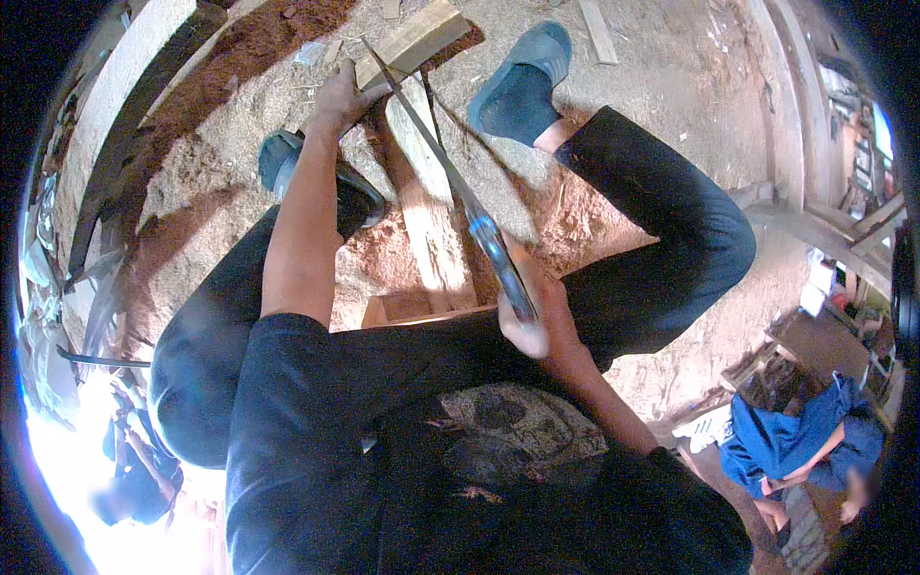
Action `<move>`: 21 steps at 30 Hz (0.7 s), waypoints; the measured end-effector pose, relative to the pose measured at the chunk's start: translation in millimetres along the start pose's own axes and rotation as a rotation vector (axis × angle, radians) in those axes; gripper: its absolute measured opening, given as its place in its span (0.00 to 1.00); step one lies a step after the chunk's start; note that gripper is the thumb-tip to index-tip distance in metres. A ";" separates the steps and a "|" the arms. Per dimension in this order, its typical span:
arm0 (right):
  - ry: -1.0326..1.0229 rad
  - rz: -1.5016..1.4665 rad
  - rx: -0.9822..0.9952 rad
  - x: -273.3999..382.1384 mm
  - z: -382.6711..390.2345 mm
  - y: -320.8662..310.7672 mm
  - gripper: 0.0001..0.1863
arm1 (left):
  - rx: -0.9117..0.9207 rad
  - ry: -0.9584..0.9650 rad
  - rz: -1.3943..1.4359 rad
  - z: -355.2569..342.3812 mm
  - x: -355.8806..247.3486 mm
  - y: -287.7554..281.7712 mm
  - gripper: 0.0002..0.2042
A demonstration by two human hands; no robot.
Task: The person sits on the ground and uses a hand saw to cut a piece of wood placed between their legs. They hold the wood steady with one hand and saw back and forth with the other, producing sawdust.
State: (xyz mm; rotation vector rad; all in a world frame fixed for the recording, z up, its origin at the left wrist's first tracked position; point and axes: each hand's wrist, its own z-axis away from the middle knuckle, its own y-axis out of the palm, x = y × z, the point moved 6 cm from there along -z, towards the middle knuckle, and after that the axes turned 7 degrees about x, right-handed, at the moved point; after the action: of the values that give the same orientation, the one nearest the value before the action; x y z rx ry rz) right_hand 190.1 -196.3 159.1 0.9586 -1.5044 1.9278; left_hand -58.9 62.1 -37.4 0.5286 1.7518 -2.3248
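A handsaw point(448, 171) stretches away from me, its long narrow blade seen nearly edge-on. My right hand point(539, 311) is closed around its blue-and-dark handle, in front of my lap. At the far end, the blade crosses the left end of a thick wooden block point(417, 43). My left hand point(340, 101) grips that same end, with the thumb close to the blade. Under the saw, a long pale board point(422, 182) runs from the block back toward my seat. Whether the teeth are in the wood cannot be made out.
My sandalled feet point(522, 86) rest on the dirt floor either side of the board. A heavy timber beam point(129, 86) lies at the left. A thin wood strip point(597, 31) lies at the far side. Another person in blue clothing point(786, 441) sits at lower right.
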 end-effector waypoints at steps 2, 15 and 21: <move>0.140 -0.025 0.068 -7.3 -2.8 4.0 0.29 | -0.043 0.019 -0.007 -2.4 3.5 -0.3 0.44; 0.288 0.013 0.216 -13.9 -23.5 22.4 0.33 | 0.037 -0.017 -0.008 -0.7 13.2 -2.1 0.44; 0.168 -0.055 0.087 -15.7 -23.1 13.8 0.33 | -0.063 0.034 0.021 -1.2 9.5 2.1 0.44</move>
State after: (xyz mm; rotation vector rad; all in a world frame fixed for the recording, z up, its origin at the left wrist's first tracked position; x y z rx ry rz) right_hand 184.4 -177.1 135.3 0.8420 -1.2957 1.9953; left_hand -66.7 63.2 -43.2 0.5768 1.8188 -2.2510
